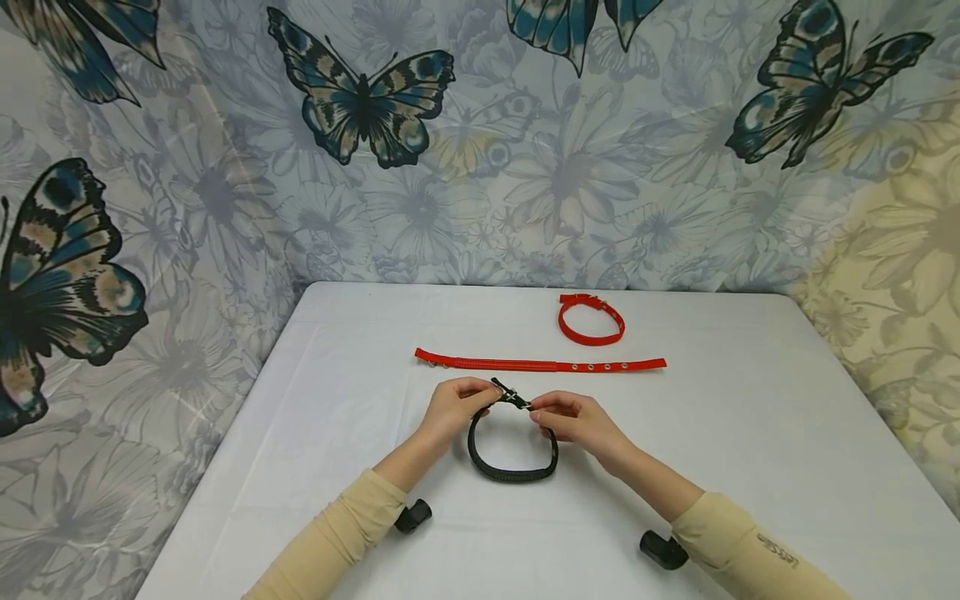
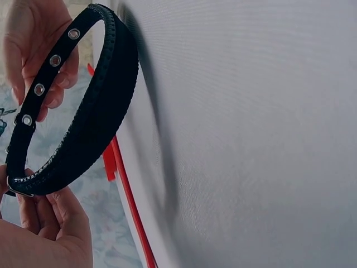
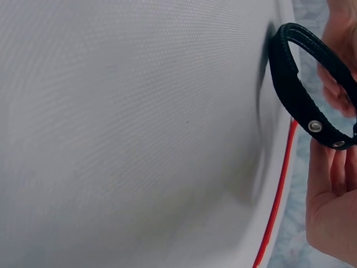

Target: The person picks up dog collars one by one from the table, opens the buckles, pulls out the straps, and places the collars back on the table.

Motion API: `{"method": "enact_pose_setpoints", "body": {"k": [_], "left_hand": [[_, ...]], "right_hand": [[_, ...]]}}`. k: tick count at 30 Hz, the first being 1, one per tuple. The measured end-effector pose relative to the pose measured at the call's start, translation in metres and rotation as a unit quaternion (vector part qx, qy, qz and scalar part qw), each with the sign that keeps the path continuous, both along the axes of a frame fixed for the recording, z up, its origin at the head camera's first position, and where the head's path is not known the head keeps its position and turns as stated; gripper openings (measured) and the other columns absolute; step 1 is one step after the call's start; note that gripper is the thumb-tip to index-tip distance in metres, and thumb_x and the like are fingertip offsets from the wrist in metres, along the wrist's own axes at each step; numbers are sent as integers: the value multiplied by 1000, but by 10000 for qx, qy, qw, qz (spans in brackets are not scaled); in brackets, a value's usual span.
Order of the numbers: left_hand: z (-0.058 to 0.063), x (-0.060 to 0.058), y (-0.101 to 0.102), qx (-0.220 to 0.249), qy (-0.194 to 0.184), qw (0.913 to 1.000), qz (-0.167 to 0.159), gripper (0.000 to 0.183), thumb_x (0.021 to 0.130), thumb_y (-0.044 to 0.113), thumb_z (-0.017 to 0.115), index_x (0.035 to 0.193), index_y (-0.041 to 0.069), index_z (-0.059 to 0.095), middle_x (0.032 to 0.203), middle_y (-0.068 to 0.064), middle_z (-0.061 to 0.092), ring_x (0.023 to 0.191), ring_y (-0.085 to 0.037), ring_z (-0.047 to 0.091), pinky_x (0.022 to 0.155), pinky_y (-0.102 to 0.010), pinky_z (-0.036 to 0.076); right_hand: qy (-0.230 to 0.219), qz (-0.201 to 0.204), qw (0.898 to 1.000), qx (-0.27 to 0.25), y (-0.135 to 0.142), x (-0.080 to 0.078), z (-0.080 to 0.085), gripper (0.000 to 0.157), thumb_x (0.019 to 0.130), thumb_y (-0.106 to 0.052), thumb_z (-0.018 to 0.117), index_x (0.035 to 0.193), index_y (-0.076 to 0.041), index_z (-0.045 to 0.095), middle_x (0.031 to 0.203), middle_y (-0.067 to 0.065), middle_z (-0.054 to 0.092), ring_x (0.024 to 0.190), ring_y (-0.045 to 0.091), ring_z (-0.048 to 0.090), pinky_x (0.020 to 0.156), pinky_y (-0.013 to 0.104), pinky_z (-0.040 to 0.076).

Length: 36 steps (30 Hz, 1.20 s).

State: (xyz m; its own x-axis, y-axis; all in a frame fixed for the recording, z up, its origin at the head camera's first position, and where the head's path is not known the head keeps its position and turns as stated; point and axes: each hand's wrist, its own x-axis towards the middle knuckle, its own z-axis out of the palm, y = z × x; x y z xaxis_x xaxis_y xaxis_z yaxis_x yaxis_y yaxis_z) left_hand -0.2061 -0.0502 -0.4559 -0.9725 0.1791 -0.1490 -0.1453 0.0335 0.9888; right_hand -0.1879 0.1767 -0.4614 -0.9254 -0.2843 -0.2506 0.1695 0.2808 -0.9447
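A black collar (image 1: 513, 476), bent into a loop, is held between both hands over the white table. My left hand (image 1: 457, 406) pinches its buckle end, where metal fittings (image 1: 512, 396) show. On the other side my right hand (image 1: 577, 421) pinches the strap near the buckle. Metal eyelets (image 2: 55, 60) line the strap in the left wrist view; its padded part (image 2: 111, 106) curves close to the tabletop. The right wrist view shows the collar (image 3: 287, 84) above the right fingers, partly cut off by the frame edge. Fingertips partly hide the buckle.
Beyond the hands a red collar (image 1: 517, 365) lies stretched straight across the white table (image 1: 300, 433). Behind it, to the right, sits another red collar (image 1: 591, 340) fastened in a ring. Black wrist cameras (image 1: 663, 550) hang by the sleeves. A butterfly-patterned cloth (image 1: 450, 225) backs the table.
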Motion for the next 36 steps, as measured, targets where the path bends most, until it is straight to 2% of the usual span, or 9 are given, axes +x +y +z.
{"method": "enact_pose_setpoints", "body": {"k": [6, 10, 12, 16, 19, 21, 24, 30, 36], "left_hand": [[24, 13, 1, -22, 85, 9999, -124, 18, 89, 8, 69, 97, -8, 70, 87, -2, 71, 76, -8, 62, 74, -29, 56], [27, 15, 1, -3, 105, 9998, -176, 18, 89, 8, 69, 97, -8, 70, 87, -2, 71, 75, -7, 62, 75, -29, 56], [25, 15, 1, -13, 123, 9998, -180, 18, 89, 8, 69, 97, -8, 70, 87, -3, 71, 74, -7, 61, 74, -29, 56], [10, 6, 1, -37, 94, 9998, -149, 19, 88, 8, 70, 99, -8, 70, 87, -2, 71, 74, -9, 61, 72, -27, 55], [-3, 0, 0, -12, 80, 9999, -60, 20, 88, 11, 71, 99, -6, 71, 87, -1, 71, 76, -12, 61, 70, -25, 54], [-7, -1, -1, -11, 100, 9999, 6, 21, 88, 13, 72, 98, -5, 71, 86, -1, 71, 77, -16, 62, 69, -24, 53], [-8, -1, -2, -36, 140, 9999, 40, 20, 87, 16, 73, 97, -2, 72, 85, -1, 71, 80, -21, 63, 68, -24, 52], [-7, 0, 0, -48, 174, 9998, -13, 20, 87, 17, 74, 96, -1, 72, 87, -1, 72, 77, -13, 62, 70, -25, 54], [-8, 1, 2, -67, 173, 9998, -107, 20, 88, 18, 73, 97, 0, 73, 90, -3, 72, 86, -23, 65, 72, -26, 54]], "right_hand": [[68, -63, 9999, 92, -4, -2, 3, 35, 89, -31, 73, 112, -6, 66, 103, 17, 69, 86, 21, 64, 77, 31, 52], [157, -8, 9999, 7, -4, -3, 4, 34, 89, -28, 72, 112, -4, 66, 103, 16, 69, 88, 23, 64, 78, 33, 53], [180, 23, 9998, -57, -3, -3, 4, 34, 90, -27, 72, 114, -4, 66, 104, 16, 69, 90, 26, 65, 80, 37, 54], [214, 86, 9997, -109, -2, -2, 5, 35, 91, -24, 71, 119, -4, 65, 106, 15, 69, 93, 29, 65, 83, 42, 55], [218, 116, 9997, -31, -1, -1, 6, 37, 91, -25, 70, 122, -5, 64, 105, 13, 68, 93, 28, 64, 83, 41, 55], [204, 128, 9997, 52, 1, -1, 5, 37, 91, -26, 70, 122, -6, 64, 105, 13, 67, 93, 28, 64, 82, 38, 55], [180, 146, 9997, 114, 3, -1, 4, 38, 91, -28, 71, 122, -7, 65, 105, 16, 65, 93, 29, 64, 81, 34, 54], [124, 76, 9999, 19, 1, 0, 5, 39, 89, -31, 72, 120, -8, 65, 107, 18, 67, 93, 30, 65, 80, 35, 53], [171, -21, 9998, -47, -2, -1, 6, 36, 88, -29, 74, 113, -5, 66, 105, 16, 68, 92, 27, 65, 82, 38, 54]]}}
